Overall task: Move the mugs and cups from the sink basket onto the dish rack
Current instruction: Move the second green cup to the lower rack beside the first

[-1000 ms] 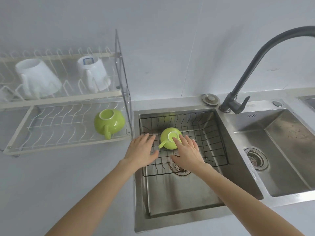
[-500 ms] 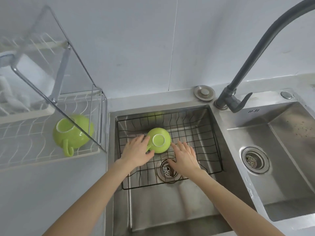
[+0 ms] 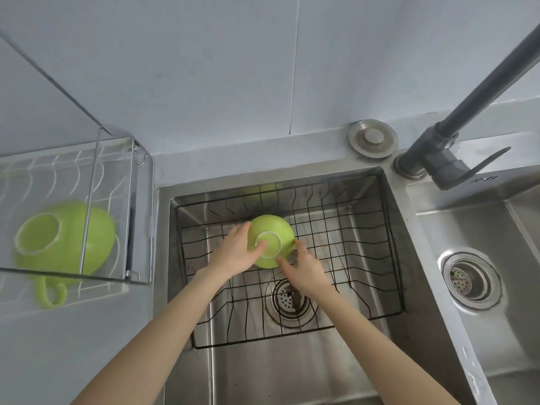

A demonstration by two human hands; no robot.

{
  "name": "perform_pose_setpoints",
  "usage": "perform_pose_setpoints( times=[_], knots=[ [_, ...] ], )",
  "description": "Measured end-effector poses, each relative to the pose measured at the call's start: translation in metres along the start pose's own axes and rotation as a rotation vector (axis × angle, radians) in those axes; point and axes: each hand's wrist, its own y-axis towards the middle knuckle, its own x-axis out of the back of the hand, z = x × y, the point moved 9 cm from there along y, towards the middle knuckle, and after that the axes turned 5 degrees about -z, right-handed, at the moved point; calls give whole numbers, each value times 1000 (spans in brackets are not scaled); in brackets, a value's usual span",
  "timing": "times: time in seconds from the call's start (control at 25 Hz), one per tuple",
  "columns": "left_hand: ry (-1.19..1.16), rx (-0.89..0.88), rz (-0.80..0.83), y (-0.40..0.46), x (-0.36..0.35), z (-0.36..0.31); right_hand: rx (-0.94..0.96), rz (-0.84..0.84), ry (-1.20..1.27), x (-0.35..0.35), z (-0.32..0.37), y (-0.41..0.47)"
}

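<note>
A green mug (image 3: 273, 232) lies upside down in the black wire sink basket (image 3: 365, 247), its white base ring facing up. My left hand (image 3: 236, 252) wraps its left side, thumb on the base ring. My right hand (image 3: 304, 267) presses its right and lower side with spread fingers. The mug's handle is hidden. A second green mug (image 3: 61, 241) lies on its side on the lower tier of the white dish rack (image 3: 111, 171) at the left, handle toward me.
The basket sits in the left steel sink basin over a drain (image 3: 287, 299). A dark faucet (image 3: 444, 141) rises at the right, beside a round steel cap (image 3: 372, 138). The right basin has its own drain (image 3: 467, 279). The rack's metal frame (image 3: 90, 206) stands near the sink's left edge.
The view has moved closer and lower over the sink. Both hands have closed in on the green mug, which now sits gripped between them.
</note>
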Motion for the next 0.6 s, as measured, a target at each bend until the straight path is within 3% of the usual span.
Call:
perform_pose_setpoints(
  times=[0.32, 0.6],
  knots=[
    [-152, 33, -39, 14, -3, 8, -127, -51, 232, -4, -6, 13],
    [-234, 3, -72, -7, 9, 5, -92, -88, 252, 8, 3, -8]
  ],
)
